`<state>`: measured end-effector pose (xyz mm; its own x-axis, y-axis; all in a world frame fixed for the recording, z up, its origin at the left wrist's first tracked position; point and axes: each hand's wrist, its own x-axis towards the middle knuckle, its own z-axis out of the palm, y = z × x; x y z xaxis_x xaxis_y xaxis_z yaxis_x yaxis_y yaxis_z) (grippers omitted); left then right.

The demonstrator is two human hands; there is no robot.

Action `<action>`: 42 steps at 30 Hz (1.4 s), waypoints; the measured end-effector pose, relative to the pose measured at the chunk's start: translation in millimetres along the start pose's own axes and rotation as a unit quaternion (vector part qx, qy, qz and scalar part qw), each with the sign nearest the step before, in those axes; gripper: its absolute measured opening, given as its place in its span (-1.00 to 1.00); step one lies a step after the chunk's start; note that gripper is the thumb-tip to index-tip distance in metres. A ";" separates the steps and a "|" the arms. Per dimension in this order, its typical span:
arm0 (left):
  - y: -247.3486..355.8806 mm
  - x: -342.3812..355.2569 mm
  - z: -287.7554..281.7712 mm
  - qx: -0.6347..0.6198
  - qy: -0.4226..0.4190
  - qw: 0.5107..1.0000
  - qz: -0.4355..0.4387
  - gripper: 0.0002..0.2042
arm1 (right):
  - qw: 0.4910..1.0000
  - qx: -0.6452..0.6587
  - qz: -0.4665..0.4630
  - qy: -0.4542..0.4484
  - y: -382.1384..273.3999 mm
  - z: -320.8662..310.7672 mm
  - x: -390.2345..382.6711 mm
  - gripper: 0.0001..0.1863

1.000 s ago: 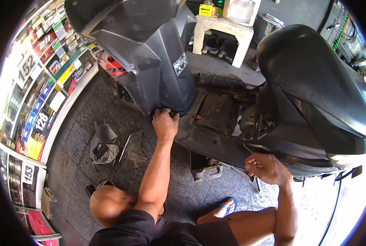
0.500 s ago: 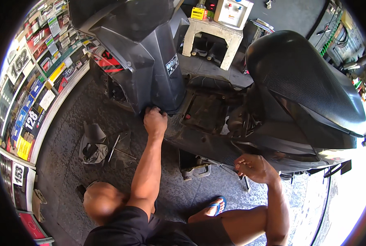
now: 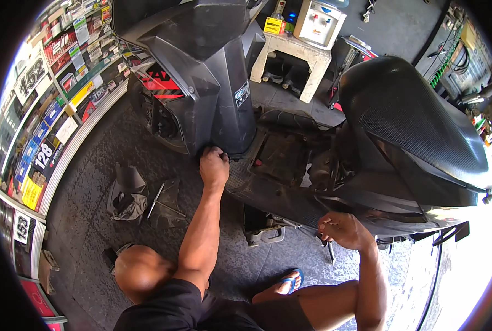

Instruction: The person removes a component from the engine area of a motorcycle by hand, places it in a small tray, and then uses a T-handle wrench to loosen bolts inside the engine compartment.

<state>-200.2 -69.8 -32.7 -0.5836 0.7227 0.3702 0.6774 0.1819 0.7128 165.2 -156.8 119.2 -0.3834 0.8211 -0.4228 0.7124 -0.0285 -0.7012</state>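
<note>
A black scooter (image 3: 290, 190) stands before me, its floorboard opening (image 3: 282, 149) uncovered. My left hand (image 3: 215, 167) is at the foot of the dark front panel (image 3: 224, 105), just in front of the floorboard. Its fingers are curled in against the panel's lower edge; whatever they grip is hidden. My right hand (image 3: 345, 230) hangs beside the scooter's lower side, below the seat (image 3: 406, 121). Thumb and fingers are bent together there, and anything between them is too small to make out.
On the floor at left lie a T-handle wrench (image 3: 156, 199) and dark plastic parts (image 3: 129, 187). Shelves of packaged goods (image 3: 52, 121) line the left wall. Behind the scooter, a pale stool (image 3: 293, 48) carries a water dispenser (image 3: 318, 23). My sandalled foot (image 3: 282, 287) is near the scooter.
The view has shifted slightly, so the scooter and background sit a little lower and farther right. My left hand stays at the panel's foot; my right hand has barely moved.
</note>
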 end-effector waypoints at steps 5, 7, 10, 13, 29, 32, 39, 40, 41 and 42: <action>-9.2 1.8 1.9 -0.019 -0.001 1.000 0.007 -0.85 | 1.000 0.001 -0.014 -0.004 0.5 -1.0 -1.7 -0.69; -12.2 3.2 -0.4 -0.021 -0.026 0.999 -0.003 -0.84 | 1.000 0.009 -0.009 -0.009 -1.3 -1.2 -0.9 -0.72; -8.7 0.9 -4.0 0.004 -0.057 0.998 -0.005 -0.81 | 1.000 0.007 -0.009 -0.012 1.2 -0.3 -0.5 -0.72; -8.1 1.1 -5.5 0.023 -0.068 0.997 0.007 -0.80 | 1.000 -0.003 -0.019 -0.009 4.6 -1.0 -0.7 -0.69; 81.2 -30.6 14.9 -0.164 -0.170 0.970 0.064 -0.77 | 0.996 0.049 -0.012 0.076 4.3 -21.9 -40.4 -0.73; 103.8 -35.4 56.8 -0.200 -0.195 0.956 0.096 -0.78 | 0.989 0.087 -0.006 0.119 12.3 -26.9 -44.2 -0.74; 132.6 -38.8 103.9 -0.195 -0.267 0.925 0.188 -0.82 | 0.980 0.077 0.008 0.181 8.3 -20.5 -41.7 -0.75; 134.1 -41.5 105.3 -0.184 -0.268 0.928 0.184 -0.81 | 0.981 0.074 0.007 0.178 9.3 -20.6 -41.6 -0.75; 135.2 -44.1 106.5 -0.174 -0.269 0.930 0.180 -0.81 | 0.982 0.071 0.006 0.175 10.2 -20.8 -41.5 -0.74; 135.9 -45.9 107.8 -0.174 -0.275 0.928 0.181 -0.81 | 0.982 0.073 0.011 0.176 10.7 -21.0 -41.4 -0.74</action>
<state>-33.1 -6.3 -17.1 0.0348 0.9430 0.3311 0.5422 -0.2961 0.7863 201.1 -179.2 141.2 -0.1234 0.9648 -0.2322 0.6168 -0.1087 -0.7796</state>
